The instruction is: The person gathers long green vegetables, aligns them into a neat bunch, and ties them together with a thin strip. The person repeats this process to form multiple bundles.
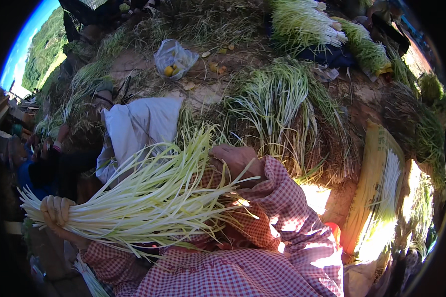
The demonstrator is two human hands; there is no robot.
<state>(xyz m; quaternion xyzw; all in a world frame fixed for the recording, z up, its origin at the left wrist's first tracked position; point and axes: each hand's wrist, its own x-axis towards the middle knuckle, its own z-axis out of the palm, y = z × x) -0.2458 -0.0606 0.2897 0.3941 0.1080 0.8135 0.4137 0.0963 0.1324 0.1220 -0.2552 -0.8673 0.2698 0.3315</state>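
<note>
My left hand [55,213] is closed around the white stem end of a large bundle of pale garlic chives [148,208]. The bundle stretches across my lap, its yellow-green leaf tips fanning out to the right. Beside those tips is my right hand [238,163], with its fingers curled and partly turned from view. Whether it pinches any leaves cannot be made out. Just beyond it lies a heap of untrimmed chives [278,107], with brown roots and dry matter at the near end. A white woven sack [143,117] lies behind the bundle.
At right, a yellow woven sack [369,178] bears more pale chives [388,185]. Stacked bundles [308,28] lie at the far right. A clear plastic bag [175,59] with yellow fruit sits on the littered ground. Another person's hand [62,133] is at left.
</note>
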